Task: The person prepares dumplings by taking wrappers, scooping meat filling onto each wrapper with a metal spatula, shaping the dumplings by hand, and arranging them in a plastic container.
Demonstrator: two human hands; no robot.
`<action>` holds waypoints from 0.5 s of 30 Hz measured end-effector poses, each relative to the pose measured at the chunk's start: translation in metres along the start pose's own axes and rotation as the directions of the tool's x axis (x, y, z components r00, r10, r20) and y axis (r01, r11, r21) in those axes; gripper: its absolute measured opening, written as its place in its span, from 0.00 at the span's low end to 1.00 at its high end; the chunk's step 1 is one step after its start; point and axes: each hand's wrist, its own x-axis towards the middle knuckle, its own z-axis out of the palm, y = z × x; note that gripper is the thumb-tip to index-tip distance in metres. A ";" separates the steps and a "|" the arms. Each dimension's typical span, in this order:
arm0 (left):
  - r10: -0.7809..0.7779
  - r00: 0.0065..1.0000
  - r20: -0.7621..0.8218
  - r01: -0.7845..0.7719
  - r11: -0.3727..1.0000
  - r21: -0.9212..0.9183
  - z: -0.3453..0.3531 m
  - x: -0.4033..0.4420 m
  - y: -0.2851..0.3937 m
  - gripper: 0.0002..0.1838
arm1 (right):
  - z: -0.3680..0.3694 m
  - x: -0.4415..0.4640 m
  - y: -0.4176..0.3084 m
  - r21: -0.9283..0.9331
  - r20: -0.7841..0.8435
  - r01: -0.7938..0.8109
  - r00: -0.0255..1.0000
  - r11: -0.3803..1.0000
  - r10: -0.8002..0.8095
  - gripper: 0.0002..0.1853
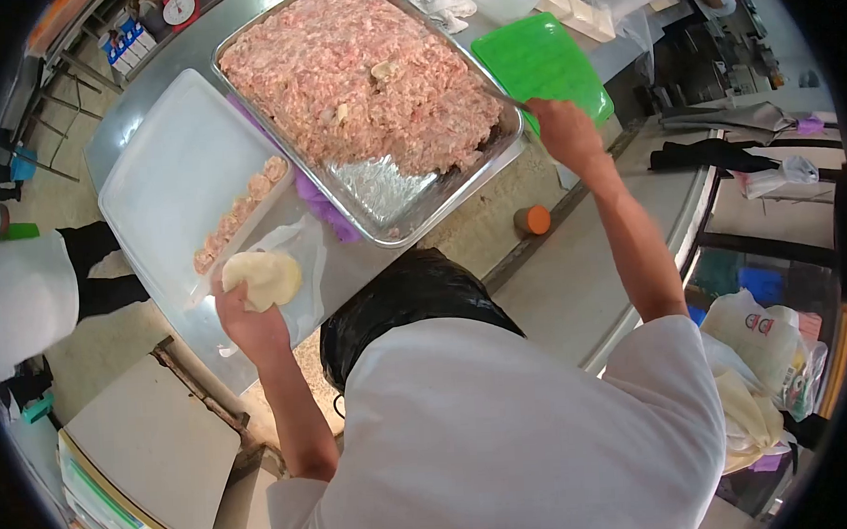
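Note:
A round, flat piece of pale dough (261,277) lies on the fingers of my left hand (253,321), near the table's front edge. My right hand (569,137) is closed round a thin utensil (506,97) whose far end reaches into the minced meat (368,73). The meat fills most of a metal tray (381,236); the tray's near corner shows bare, shiny metal. Left of it, a white plastic tray (178,162) holds a row of filled pieces (242,213) along its right side.
A green board (540,66) lies beyond my right hand, near a white cloth (442,5). Purple material (319,205) shows between the trays. A black bag (416,298) hangs at the table's front. Another person (28,296) stands at the left. An orange-topped container (533,220) is lower down.

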 end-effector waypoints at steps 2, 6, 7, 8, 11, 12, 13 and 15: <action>-0.214 0.976 -0.047 0.199 0.955 -0.220 -0.006 0.005 -0.007 0.17 | 0.024 -0.005 0.001 0.036 -0.027 0.038 0.999 0.999 -0.037 0.13; -0.327 0.945 -0.026 0.301 0.895 -0.331 -0.008 0.008 -0.032 0.19 | 0.023 -0.014 -0.005 0.087 0.011 0.062 0.998 0.994 -0.063 0.09; -0.341 0.940 -0.012 0.323 0.901 -0.290 -0.004 0.007 -0.036 0.19 | 0.024 -0.016 -0.007 0.108 0.030 0.066 0.997 0.992 -0.070 0.08; -0.352 0.936 0.000 0.341 0.906 -0.251 0.001 0.005 -0.041 0.18 | 0.025 -0.016 -0.009 0.129 0.046 0.073 0.996 0.989 -0.079 0.08; -0.416 0.908 0.055 0.418 0.888 -0.189 0.035 -0.002 -0.041 0.20 | 0.031 -0.024 -0.023 0.228 0.086 0.094 0.989 0.969 -0.116 0.08; -0.439 0.895 0.079 0.446 0.877 -0.181 0.045 -0.002 -0.039 0.21 | 0.032 -0.025 -0.027 0.264 0.093 0.103 0.987 0.959 -0.132 0.08; -0.441 0.872 0.212 0.483 0.847 -0.222 0.046 0.000 -0.040 0.21 | 0.038 -0.028 -0.028 0.340 0.029 0.230 0.967 0.912 -0.254 0.10; -0.405 0.787 0.465 0.564 0.777 -0.278 0.047 0.005 -0.038 0.21 | 0.046 -0.029 -0.029 0.481 0.071 0.213 0.957 0.850 -0.280 0.12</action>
